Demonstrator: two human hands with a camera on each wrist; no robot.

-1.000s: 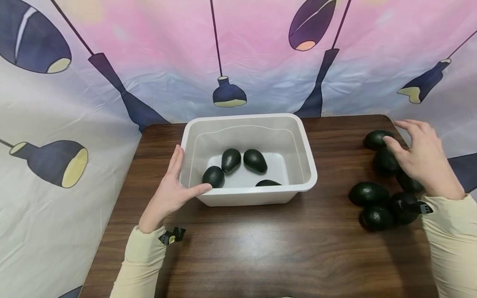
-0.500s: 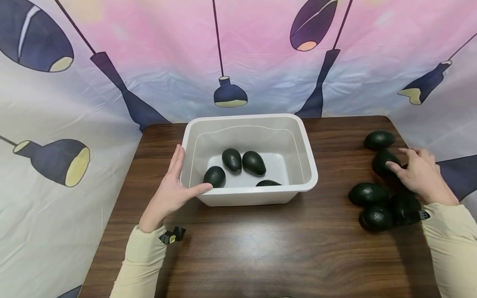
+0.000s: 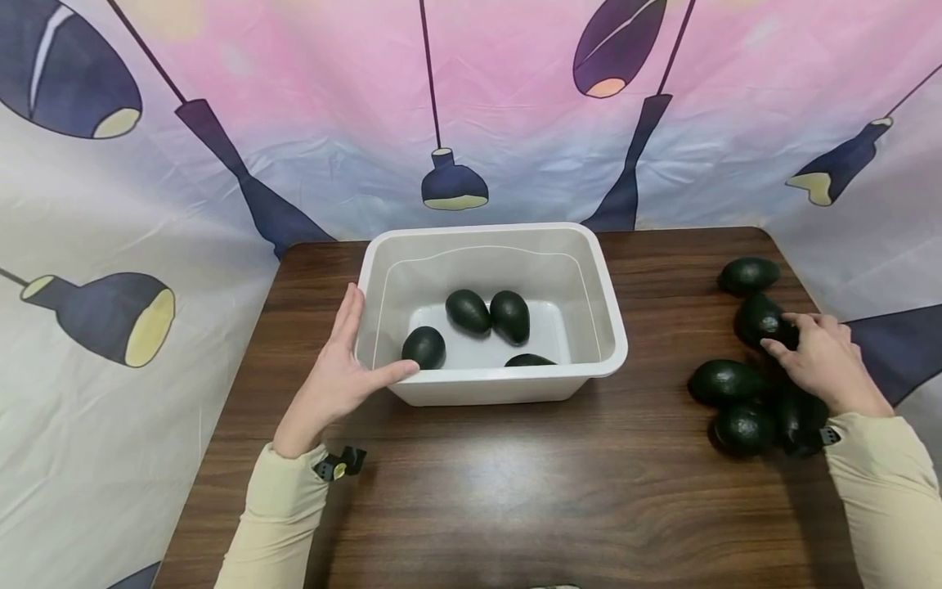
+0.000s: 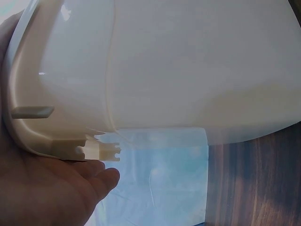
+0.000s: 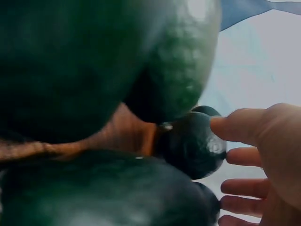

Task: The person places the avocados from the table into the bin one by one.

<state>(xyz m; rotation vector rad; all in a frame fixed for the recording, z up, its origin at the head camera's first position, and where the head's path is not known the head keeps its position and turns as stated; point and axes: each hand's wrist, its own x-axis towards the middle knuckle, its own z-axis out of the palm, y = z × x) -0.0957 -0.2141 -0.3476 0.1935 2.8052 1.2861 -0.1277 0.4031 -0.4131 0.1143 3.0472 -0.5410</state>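
Note:
A white plastic tub (image 3: 486,388) stands on the table, with several dark green avocados (image 3: 468,312) inside. My left hand (image 3: 324,384) rests against its front left corner, thumb along the front rim and fingers straight along the left side. In the left wrist view, the hand (image 4: 51,193) lies beneath the tub's rim. To the right, my right hand (image 3: 832,364) touches an avocado (image 3: 760,317) in a loose group, thumb and fingertips at its near right side. The right wrist view shows the thumb (image 5: 240,125) against an avocado (image 5: 190,146), fingers extended and spread.
More avocados lie close by: one (image 3: 748,276) behind, and others (image 3: 727,383) in front, partly below my right wrist. A brown wooden table (image 3: 515,491) bears everything. A patterned cloth (image 3: 368,106) hangs just behind its back edge.
My right hand has come down and toward me from above the rear avocados to the side of one in the group. Two avocados in the tub have rolled slightly. The left hand stays put.

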